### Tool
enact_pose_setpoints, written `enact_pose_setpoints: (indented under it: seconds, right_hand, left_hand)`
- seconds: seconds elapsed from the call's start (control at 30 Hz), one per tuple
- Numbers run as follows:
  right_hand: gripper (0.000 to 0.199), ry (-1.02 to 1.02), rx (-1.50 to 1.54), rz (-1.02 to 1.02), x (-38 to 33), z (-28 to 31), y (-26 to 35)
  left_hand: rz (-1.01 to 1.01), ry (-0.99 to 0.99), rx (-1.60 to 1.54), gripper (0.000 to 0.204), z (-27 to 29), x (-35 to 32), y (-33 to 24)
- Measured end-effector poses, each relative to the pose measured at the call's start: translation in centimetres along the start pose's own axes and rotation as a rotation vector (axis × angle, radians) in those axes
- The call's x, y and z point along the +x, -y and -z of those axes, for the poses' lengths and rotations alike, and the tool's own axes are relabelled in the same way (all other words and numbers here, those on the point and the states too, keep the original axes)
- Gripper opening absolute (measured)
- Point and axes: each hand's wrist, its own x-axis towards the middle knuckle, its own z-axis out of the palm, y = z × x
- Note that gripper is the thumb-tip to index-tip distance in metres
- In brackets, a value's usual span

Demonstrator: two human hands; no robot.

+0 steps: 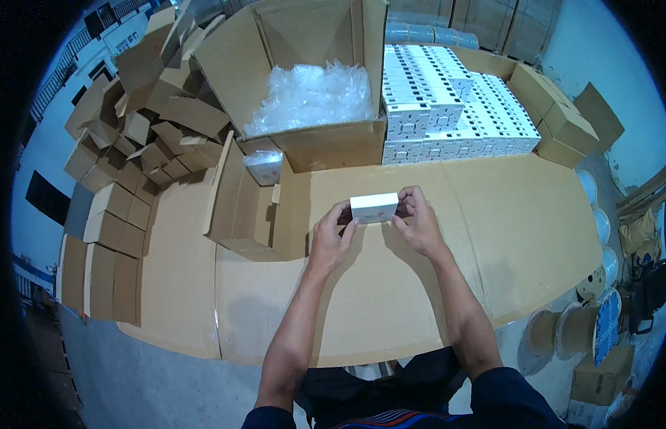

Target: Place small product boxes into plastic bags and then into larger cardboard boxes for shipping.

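Note:
Between my two hands, above the cardboard-covered table (390,293), is a small white box-shaped unit (374,207) with a faint reddish mark on its front. My left hand (334,232) grips its left end, thumb at the lower corner. My right hand (417,222) closes on the right end in the same way. Just left of my hands stands an open cardboard carton (240,207); a white piece in clear plastic wrap (264,167) sits inside it at the far end. The carton's deeper bottom is partly hidden.
Behind, a large open carton (326,146) holds clear plastic bags (311,96). White units (426,118) are stacked at the back right, beside brown boxes (562,125). Many cardboard boxes (150,136) pile up at the left. Cable spools (573,329) stand on the floor at right.

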Motion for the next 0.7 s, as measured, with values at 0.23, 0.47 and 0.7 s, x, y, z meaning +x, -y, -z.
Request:
enact_pose_setpoints:
  seconds: [0.23, 0.47, 0.7]
  right_hand:
    - [0.038, 0.041, -0.010, -0.025, -0.4, 0.6, 1.9]
    - [0.043, 0.054, -0.027, -0.003, -0.5, 0.5, 1.6]
    - [0.048, 0.083, -0.119, 0.025, -1.2, 0.4, 3.1]
  left_hand:
    - [0.064, 0.046, -0.023, 0.036, 0.7, -0.2, -1.8]
    - [0.015, 0.039, 0.013, 0.042, 0.7, -0.4, -1.0]
    - [0.027, 0.059, 0.038, 0.034, 1.2, -0.8, -1.9]
